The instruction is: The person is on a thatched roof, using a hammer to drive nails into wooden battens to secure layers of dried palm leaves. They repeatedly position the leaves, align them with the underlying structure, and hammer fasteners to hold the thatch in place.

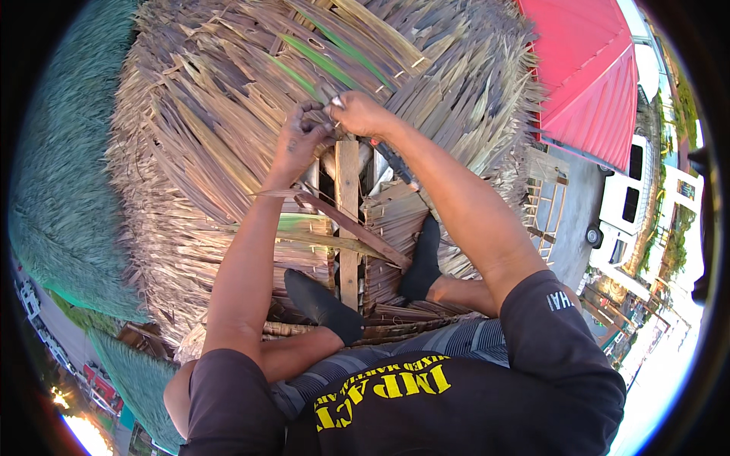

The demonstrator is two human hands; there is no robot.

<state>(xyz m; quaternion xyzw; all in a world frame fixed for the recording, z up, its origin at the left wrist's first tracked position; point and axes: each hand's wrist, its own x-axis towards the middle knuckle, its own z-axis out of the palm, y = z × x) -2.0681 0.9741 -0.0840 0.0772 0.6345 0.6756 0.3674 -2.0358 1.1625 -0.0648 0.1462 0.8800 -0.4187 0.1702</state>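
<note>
Dried palm-leaf thatch covers the roof under me, with several green leaf strips lying on it just beyond my hands. Both hands meet over the upper end of a wooden batten. My left hand has its fingers curled together, and whatever they hold is too small to name. Beside it, the fingers of my right hand are pinched around something small and pale that I cannot make out. A dark tool with a bit of red lies under my right forearm, partly hidden.
My socked feet rest on either side of the batten, by gaps in the thatch. A loose brown strip crosses the batten. Green thatched roofs stand to the left. At right are a red roof and, far below, a white vehicle.
</note>
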